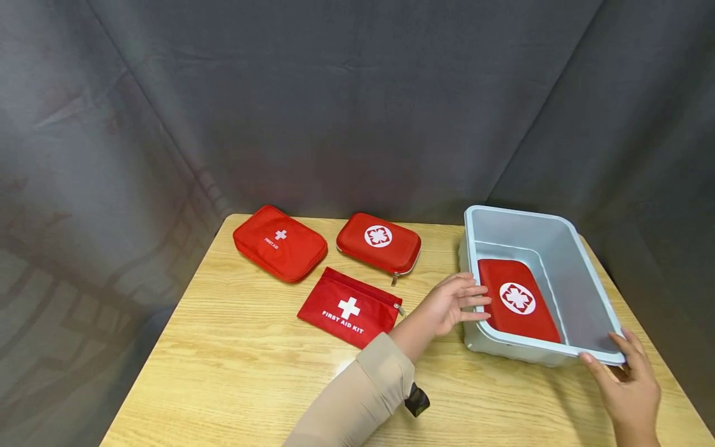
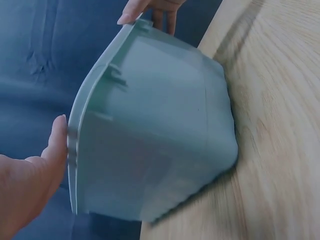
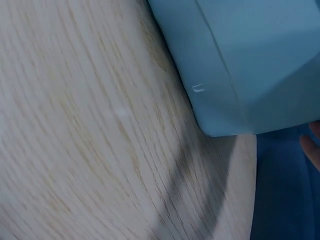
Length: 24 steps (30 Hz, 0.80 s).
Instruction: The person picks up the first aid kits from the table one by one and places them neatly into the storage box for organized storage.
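Observation:
A pale blue-grey plastic bin point(image 1: 600, 292) stands at the right of the table, with a red hard case point(image 1: 503, 279) bearing a white round emblem lying inside it. My left hand point(image 1: 455, 303) is at the bin's left rim, its fingers straight and spread over the edge. At the front right corner, my right hand point(image 1: 631, 385) grips the rim between thumb and fingers. The left wrist view shows both hands at the rim of the bin point(image 2: 155, 100). Only fingertips of the right hand point(image 3: 312, 147) appear in the right wrist view.
Left of the bin lie a red first aid pouch point(image 1: 279, 245), a second red hard case point(image 1: 380, 242) with a zipper, and a flat red first aid kit bag point(image 1: 352, 307). A grey curtain point(image 1: 346, 112) hangs behind the wooden table point(image 1: 223, 372).

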Tool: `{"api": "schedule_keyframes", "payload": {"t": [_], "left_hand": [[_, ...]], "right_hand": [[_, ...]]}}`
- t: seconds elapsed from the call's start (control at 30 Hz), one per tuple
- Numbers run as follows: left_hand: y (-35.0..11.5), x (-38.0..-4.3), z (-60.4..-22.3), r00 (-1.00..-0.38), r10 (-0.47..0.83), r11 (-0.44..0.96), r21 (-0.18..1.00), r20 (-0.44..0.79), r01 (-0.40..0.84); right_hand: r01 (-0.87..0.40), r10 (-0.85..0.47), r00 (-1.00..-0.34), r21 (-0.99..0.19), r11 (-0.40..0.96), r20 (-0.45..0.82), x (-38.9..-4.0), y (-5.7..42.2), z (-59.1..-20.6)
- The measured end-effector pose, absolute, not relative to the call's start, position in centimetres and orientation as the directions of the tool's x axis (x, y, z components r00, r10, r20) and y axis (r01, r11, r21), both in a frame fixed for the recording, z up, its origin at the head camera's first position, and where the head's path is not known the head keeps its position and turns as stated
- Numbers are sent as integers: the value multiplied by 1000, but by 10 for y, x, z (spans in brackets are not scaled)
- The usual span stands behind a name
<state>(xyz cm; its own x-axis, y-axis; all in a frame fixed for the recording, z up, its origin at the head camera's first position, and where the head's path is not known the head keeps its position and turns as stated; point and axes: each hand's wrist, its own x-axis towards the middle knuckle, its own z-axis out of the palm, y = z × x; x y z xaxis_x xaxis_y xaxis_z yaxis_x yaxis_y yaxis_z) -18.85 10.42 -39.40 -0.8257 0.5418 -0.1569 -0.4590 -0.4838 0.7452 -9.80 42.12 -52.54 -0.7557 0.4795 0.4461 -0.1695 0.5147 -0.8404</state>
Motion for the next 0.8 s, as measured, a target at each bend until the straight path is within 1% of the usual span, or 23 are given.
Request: {"api": "schedule_keyframes", "payload": {"t": [0.07,0.17,0.27,0.37,0.6,0.8], "left_hand": [[95,-188,-399,-836,526,-491,749,-153,-445],[80,-189,-408,-860,481,-506,748,-169,-430],[64,-190,-419,-882,425,-530,734,-204,-425],[48,-190,-431,-895,382,-537,733,-230,-417],[15,-187,-451,-913,301,-513,760,-276,-399],[-7,-187,-460,-918,253,-500,771,-306,-394]], "right_hand": [[-130,464,-759,-804,580,457,-94,407,-509],[-77,462,-769,-782,619,442,-86,379,-476],[-20,468,-774,-755,656,427,-81,361,-455],[-6,464,-775,-739,674,429,-79,356,-449],[-39,419,-783,-709,704,459,-79,361,-451],[19,384,-814,-640,768,436,-75,361,-446]]}}
